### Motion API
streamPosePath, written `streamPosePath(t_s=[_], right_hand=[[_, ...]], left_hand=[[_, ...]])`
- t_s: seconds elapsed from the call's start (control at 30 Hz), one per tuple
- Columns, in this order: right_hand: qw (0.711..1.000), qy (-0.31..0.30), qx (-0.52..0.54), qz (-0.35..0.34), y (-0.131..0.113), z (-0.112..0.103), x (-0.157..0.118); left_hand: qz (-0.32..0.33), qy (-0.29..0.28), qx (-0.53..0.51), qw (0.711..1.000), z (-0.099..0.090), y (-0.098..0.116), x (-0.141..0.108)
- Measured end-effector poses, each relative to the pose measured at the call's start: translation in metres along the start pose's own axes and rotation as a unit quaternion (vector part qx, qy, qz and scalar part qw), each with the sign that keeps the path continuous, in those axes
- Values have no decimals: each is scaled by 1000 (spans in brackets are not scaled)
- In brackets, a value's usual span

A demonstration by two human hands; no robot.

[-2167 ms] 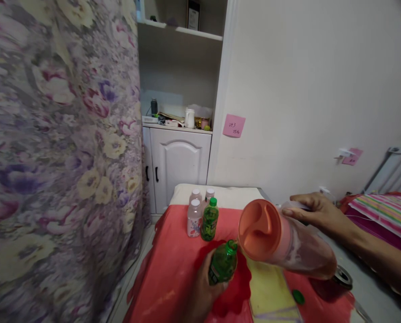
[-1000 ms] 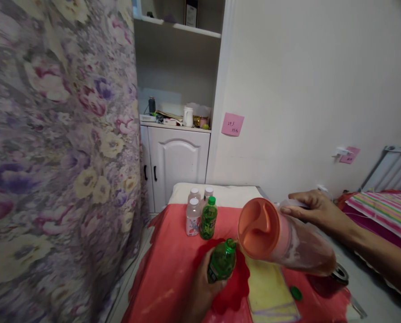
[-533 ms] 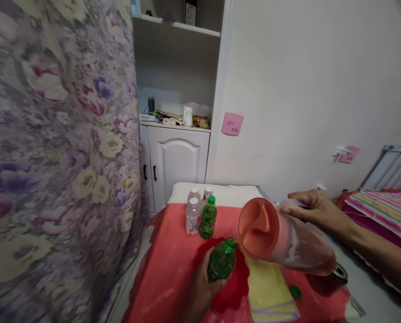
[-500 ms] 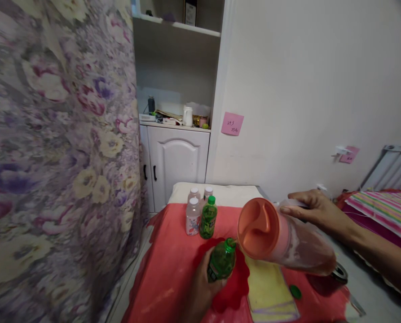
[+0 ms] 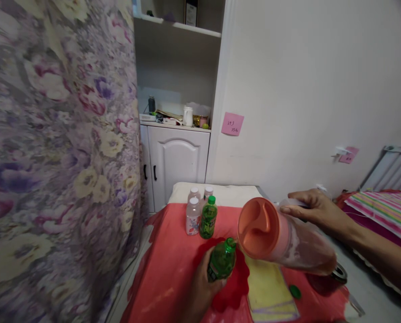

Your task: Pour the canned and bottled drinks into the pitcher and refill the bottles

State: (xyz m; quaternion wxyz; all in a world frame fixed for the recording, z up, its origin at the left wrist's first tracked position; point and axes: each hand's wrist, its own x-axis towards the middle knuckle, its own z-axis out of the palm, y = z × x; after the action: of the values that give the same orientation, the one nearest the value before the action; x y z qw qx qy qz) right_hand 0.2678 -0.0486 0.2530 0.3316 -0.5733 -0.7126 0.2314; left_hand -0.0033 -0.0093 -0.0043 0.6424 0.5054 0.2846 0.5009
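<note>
My left hand is wrapped round a green plastic bottle, which has no cap on and tilts slightly to the right. In my right hand is the handle of a clear pitcher with an orange lid. The pitcher lies tipped nearly on its side, brownish-pink liquid inside, its lid close beside the bottle's mouth. Whether liquid is flowing between them is hard to make out. Under the bottle sits a red scalloped tray. A loose green cap lies on the table at the right.
Behind stand a capped green bottle and several clear white-capped bottles. A yellow cloth lies on the red tablecloth. A dark container is at the right edge. A floral curtain hangs at left.
</note>
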Motion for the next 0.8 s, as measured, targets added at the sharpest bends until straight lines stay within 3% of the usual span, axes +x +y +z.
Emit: streamPosePath(t_s=[0.8], right_hand=[[1000,3,13,4,3,-1,-1]], left_hand=[[-9,6,0,1000,3,2,-1]])
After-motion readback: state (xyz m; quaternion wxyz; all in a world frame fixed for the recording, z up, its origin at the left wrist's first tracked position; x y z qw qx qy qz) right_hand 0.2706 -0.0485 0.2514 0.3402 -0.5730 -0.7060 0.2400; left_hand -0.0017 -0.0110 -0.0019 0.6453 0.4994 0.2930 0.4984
